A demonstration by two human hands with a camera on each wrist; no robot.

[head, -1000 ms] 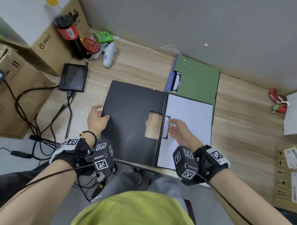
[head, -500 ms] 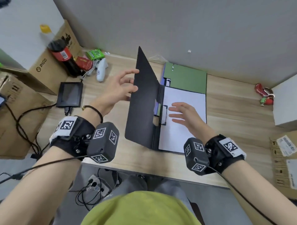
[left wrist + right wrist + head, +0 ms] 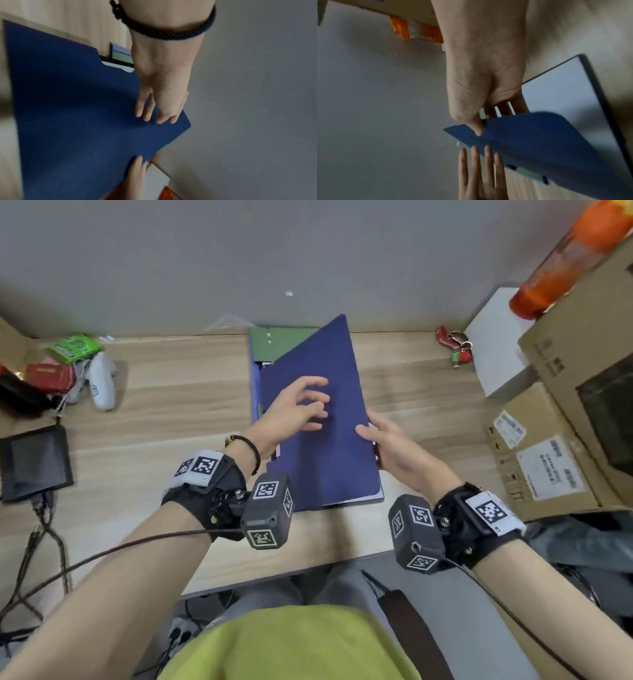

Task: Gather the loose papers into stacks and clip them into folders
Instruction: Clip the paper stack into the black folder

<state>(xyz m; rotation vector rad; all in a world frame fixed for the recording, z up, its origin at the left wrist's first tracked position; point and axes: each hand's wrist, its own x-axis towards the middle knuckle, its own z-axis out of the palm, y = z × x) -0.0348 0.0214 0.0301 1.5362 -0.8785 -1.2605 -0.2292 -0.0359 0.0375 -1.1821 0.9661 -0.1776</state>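
Blue folder (image 3: 329, 440) nearly shut over its clipped white sheets (image 3: 559, 86).
Right hand (image 3: 394, 446) pinches the cover edge; left hand (image 3: 291, 409), fingers spread, presses it down. Green folder (image 3: 274, 344) waits beneath.

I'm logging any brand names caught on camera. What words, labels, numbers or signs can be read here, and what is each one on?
None reads clearly.
White shipping labels on the cardboard box: print too small and blurred.
Green packet: design blurred, no legible word.
Red packet: faint marking, unreadable.
White controller: small round mark, unreadable.
Orange bottle: label lettering upside down and blurred.
Wrist cameras: square coded markers only, no words.
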